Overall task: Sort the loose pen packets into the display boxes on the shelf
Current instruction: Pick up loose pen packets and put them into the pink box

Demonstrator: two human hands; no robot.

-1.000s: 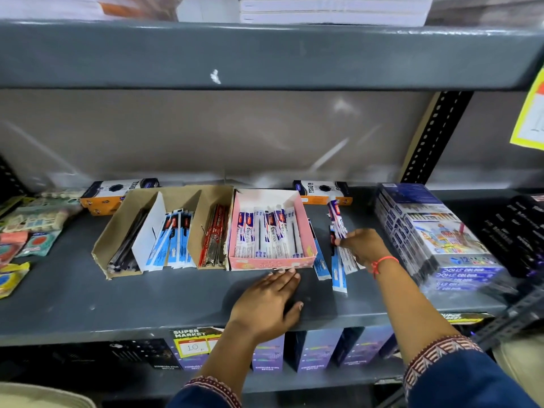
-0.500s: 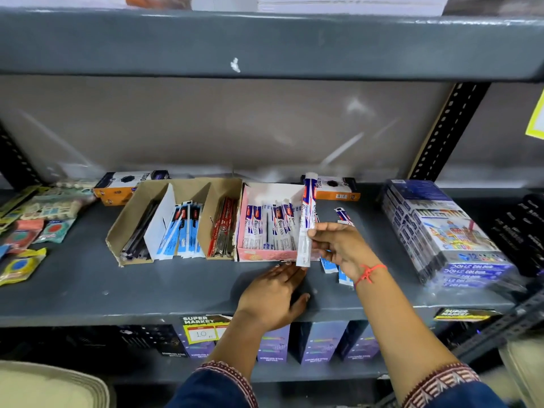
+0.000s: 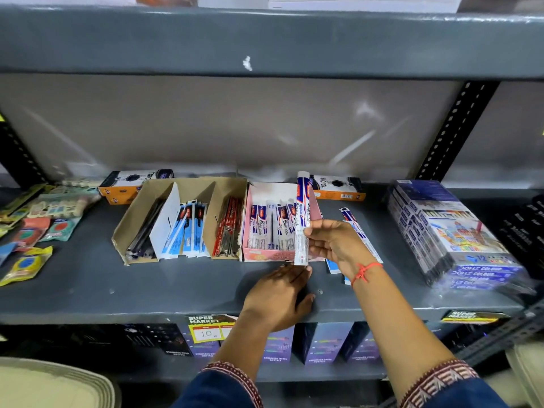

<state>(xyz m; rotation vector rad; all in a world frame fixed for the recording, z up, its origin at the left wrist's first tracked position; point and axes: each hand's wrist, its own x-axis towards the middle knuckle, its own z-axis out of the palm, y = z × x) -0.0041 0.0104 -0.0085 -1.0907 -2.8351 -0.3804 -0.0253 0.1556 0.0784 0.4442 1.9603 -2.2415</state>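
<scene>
My right hand (image 3: pixel 335 242) grips a long white-and-blue pen packet (image 3: pixel 302 213), held upright over the right edge of the pink display box (image 3: pixel 265 256). That box holds several matching packets. My left hand (image 3: pixel 279 295) lies flat and open on the grey shelf (image 3: pixel 147 293), fingertips just in front of the pink box. More loose packets (image 3: pixel 351 220) lie on the shelf to the right of the box, partly hidden behind my right hand. A brown cardboard display box (image 3: pixel 132 219) to the left holds black, blue and red pen packets in three compartments.
Shrink-wrapped colour pencil packs (image 3: pixel 453 234) are stacked at the right. Two orange-and-black boxes (image 3: pixel 338 187) stand at the back. Blister-packed erasers and small items (image 3: pixel 32 225) lie at the left. The shelf above (image 3: pixel 265 39) hangs low overhead.
My right hand lifted one packet out of the loose pile and carried it left, up to the pink box's right edge. My left hand has stayed flat on the shelf.
</scene>
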